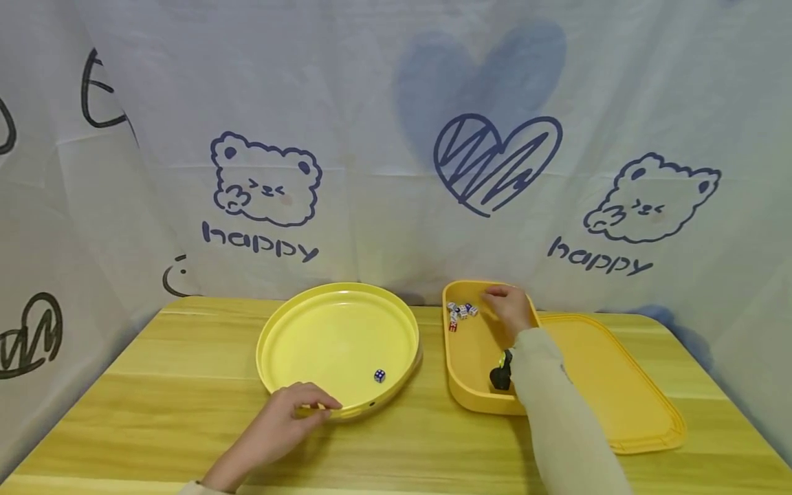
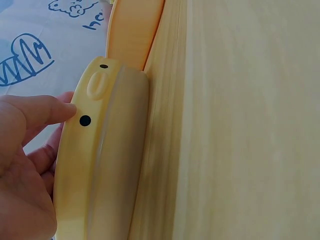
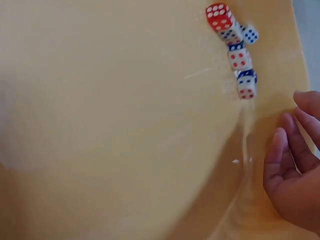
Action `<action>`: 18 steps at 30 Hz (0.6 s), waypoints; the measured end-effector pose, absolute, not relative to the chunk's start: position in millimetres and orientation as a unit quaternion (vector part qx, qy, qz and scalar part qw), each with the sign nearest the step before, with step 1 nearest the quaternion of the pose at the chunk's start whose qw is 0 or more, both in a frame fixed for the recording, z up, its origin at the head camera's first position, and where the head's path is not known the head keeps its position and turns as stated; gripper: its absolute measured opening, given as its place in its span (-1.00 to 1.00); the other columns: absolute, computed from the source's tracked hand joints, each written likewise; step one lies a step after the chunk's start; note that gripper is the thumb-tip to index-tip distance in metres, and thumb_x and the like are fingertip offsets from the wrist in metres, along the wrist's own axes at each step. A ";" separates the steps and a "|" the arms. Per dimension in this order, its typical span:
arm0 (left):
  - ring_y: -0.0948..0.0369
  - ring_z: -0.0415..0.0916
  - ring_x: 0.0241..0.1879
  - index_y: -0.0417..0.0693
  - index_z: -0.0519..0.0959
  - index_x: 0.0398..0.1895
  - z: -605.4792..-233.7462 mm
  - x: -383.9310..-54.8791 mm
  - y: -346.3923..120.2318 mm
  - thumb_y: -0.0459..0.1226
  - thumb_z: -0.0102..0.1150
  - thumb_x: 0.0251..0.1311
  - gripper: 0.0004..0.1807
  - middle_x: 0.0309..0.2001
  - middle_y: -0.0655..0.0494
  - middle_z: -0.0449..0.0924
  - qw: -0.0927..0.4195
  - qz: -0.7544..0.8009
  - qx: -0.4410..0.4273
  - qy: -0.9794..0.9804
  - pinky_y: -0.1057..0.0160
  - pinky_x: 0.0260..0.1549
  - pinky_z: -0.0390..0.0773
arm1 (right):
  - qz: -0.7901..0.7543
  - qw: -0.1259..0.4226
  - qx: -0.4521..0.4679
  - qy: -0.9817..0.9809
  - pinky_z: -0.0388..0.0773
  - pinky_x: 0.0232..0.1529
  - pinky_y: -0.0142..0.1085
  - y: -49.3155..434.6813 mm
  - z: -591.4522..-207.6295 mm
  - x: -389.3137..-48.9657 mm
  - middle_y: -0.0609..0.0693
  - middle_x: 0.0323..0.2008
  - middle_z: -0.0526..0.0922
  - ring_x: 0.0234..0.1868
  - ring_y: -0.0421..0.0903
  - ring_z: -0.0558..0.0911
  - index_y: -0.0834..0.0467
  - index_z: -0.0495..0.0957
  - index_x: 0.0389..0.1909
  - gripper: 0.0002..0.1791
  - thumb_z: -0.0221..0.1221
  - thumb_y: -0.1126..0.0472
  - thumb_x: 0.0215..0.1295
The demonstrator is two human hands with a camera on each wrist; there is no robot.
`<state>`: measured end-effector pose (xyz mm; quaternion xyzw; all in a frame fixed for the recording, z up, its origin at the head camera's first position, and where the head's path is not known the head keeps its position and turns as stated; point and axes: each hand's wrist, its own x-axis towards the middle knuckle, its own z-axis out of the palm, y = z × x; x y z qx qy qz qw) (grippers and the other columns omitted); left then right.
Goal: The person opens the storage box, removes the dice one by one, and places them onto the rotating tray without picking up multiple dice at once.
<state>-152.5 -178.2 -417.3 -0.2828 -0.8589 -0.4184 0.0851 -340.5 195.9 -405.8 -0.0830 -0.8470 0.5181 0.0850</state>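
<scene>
My left hand (image 1: 287, 419) pinches the near rim of a round yellow tray (image 1: 278, 323). In the left wrist view its thumb and fingers (image 2: 55, 111) are at the rim, beside a black dot on the outer wall. One dark blue die (image 1: 380, 375) lies inside the tray, near its front right. My right hand (image 1: 509, 306) is over the far end of a deep orange-yellow box (image 1: 473, 402), its fingers loosely bent with nothing between them. To its left, several small dice (image 3: 240, 59), white, blue and red, sit grouped by the box wall.
A flat orange-yellow lid (image 1: 619, 392) lies right of the box, partly under the right sleeve (image 1: 559, 405). A black object (image 1: 501, 375) shows beside that sleeve, over the box. Behind the wooden table (image 1: 155, 392) hangs a white cloth (image 1: 371, 206) with bear and heart drawings.
</scene>
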 end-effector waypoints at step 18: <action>0.33 0.48 -0.25 0.04 0.71 -0.28 -412.1 -154.4 -179.6 -0.39 0.26 0.18 -0.85 -0.26 0.30 0.67 0.077 -0.417 -0.278 -0.862 0.26 -0.24 0.52 | 0.505 0.022 -0.053 -0.861 0.46 0.09 -0.04 198.2 -421.9 -346.5 0.33 -0.06 0.63 -0.01 0.21 0.54 0.46 0.58 -0.04 -0.69 0.23 0.43 0.18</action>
